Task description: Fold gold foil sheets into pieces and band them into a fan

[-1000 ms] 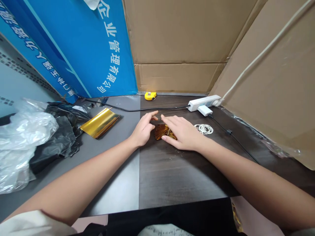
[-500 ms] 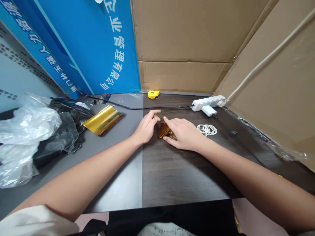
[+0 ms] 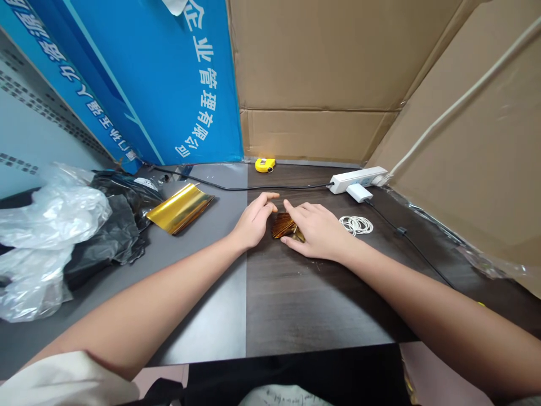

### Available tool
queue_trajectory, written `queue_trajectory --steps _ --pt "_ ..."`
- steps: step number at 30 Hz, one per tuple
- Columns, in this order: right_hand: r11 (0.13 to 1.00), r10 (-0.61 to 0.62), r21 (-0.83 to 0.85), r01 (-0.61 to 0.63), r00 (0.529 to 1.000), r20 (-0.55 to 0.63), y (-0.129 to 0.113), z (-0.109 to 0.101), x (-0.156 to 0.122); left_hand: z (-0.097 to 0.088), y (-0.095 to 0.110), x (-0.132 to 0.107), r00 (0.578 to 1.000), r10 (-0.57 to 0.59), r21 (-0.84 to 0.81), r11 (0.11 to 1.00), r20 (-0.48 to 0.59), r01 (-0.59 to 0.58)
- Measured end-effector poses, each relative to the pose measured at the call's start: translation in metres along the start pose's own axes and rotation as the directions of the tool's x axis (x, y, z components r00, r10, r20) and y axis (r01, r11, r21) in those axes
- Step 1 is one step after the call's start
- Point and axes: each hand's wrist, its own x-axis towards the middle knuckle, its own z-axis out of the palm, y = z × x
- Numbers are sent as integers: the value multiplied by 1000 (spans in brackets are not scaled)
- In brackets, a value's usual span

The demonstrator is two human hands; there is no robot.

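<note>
On the dark wood part of the table, a small stack of gold foil sheets point(image 3: 283, 225) lies with its layered edges toward the left. My right hand point(image 3: 318, 230) curves over that stack, thumb on the near side and fingers on the far side; the palm hides its right part. Just left of the stack, my left hand point(image 3: 256, 221) rests on its side edge. Its fingers are stretched out, the thumb is apart from them, and it holds nothing. A larger bent stack of gold foil sheets point(image 3: 180, 210) sits farther left on the grey surface.
White rubber bands point(image 3: 356, 225) lie right of my right hand. Behind are a yellow tape measure point(image 3: 265, 165) and a white power strip point(image 3: 353, 179) with a black cable point(image 3: 262, 188). Clear and black plastic bags point(image 3: 51, 220) pile up at left. Cardboard panels point(image 3: 313, 62) stand behind.
My view has shifted very slightly. Both hands and the small gold stack stay almost exactly where they were.
</note>
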Motion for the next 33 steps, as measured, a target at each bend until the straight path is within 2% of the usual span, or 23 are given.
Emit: queue_trajectory --steps 5,8,11,18,22,26,28,30,31,32,33 --pt "991 86 104 -80 995 -51 10 -6 -5 0 8 -2 995 44 85 995 84 -51" --pt "988 96 122 -94 995 -15 15 -6 -9 0 15 -6 969 89 248 958 229 -146" --pt "988 52 147 -51 999 -2 16 0 -10 2 19 -9 929 81 416 877 361 -238" --pt "956 -14 293 10 1000 12 32 5 -10 4 18 -10 926 52 552 790 374 -267" --pt "943 -88 324 73 996 32 39 3 -12 3 18 -7 922 21 560 789 388 -253" --pt "943 -99 318 96 995 -6 40 3 -12 2 19 -9 915 26 555 789 402 -266" --pt "927 -85 363 91 996 -33 41 2 -11 1 16 -10 922 47 507 824 385 -254" --pt "882 -20 469 39 999 -44 45 0 -10 0 11 -9 942 92 399 889 322 -224" --pt "829 37 559 -10 999 -38 46 -2 -9 0 7 -9 955 112 325 924 274 -202" --pt "741 110 669 -63 994 -28 48 -4 -9 0 4 -8 967 122 250 952 223 -178" --pt "612 181 783 -110 983 -3 49 -5 -8 -1 1 -7 976 116 176 973 182 -149"
